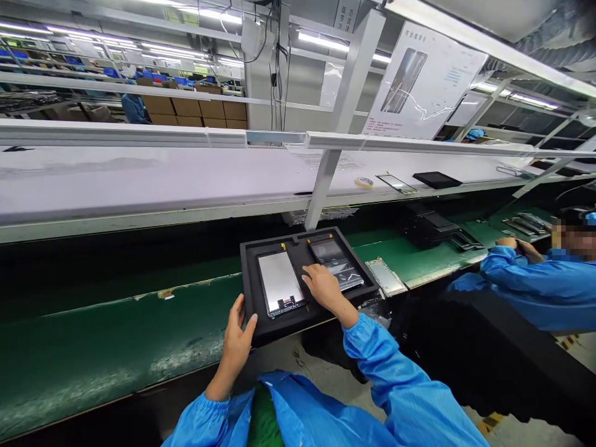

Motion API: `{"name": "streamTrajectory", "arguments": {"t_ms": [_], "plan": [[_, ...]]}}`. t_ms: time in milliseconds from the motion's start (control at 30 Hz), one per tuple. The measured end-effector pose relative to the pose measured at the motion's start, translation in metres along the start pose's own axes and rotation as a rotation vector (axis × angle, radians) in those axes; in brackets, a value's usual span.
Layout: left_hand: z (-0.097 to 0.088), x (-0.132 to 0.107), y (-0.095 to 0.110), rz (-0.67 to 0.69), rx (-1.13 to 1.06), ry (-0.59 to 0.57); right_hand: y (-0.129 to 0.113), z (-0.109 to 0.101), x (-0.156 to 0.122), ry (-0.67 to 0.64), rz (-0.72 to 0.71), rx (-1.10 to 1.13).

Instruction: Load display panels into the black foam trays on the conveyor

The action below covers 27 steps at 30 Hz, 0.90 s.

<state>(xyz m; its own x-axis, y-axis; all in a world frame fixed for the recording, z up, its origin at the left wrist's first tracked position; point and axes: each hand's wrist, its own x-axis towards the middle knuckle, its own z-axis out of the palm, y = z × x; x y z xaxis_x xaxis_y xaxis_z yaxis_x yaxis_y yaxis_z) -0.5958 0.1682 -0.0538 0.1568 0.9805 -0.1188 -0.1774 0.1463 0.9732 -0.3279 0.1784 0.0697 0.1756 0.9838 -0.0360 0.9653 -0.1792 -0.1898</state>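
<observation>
We steady the black foam tray [279, 330] with our left hand [236, 338], thumb against its near-left edge, fingers out of sight. Our right hand [325, 288] lies spread, fingertips on the display panel [336, 261] in the tray's right compartment. A second panel [280, 282] fills the left compartment; a silver-framed panel [385, 276] lies just right of the tray.

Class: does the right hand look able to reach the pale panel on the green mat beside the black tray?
Probably yes: the right hand rests on the black tray; the pale panel lies just past its edge, only the rim between.
</observation>
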Motion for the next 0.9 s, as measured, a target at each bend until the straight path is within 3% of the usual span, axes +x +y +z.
{"name": "streamTrajectory", "arguments": {"t_ms": [100,233,400,467,600,733,800,900], "plan": [[0.0,-0.005,0.001,-0.002,0.005,0.013,0.027,-0.012,-0.002,0.098,0.031,0.01],[0.002,-0.011,0.004,0.061,0.077,0.047,0.06,-0.011,-0.014,0.232,0.001,0.134],[0.018,-0.043,0.005,0.202,0.191,0.152,0.059,0.01,-0.067,0.501,-0.222,0.328],[0.025,-0.06,0.001,0.257,0.251,0.145,0.058,0.025,-0.093,0.521,-0.301,0.359],[0.028,-0.099,-0.011,0.258,0.338,0.176,0.065,0.076,-0.138,0.406,-0.473,0.417],[0.017,-0.167,-0.027,0.098,0.302,0.215,0.064,0.125,-0.195,0.195,-0.537,0.473],[0.01,-0.206,-0.041,-0.018,0.267,0.22,0.063,0.135,-0.228,0.015,-0.496,0.449],[-0.003,-0.25,-0.071,-0.197,0.248,0.193,0.073,0.134,-0.263,-0.281,-0.332,0.36]]}}
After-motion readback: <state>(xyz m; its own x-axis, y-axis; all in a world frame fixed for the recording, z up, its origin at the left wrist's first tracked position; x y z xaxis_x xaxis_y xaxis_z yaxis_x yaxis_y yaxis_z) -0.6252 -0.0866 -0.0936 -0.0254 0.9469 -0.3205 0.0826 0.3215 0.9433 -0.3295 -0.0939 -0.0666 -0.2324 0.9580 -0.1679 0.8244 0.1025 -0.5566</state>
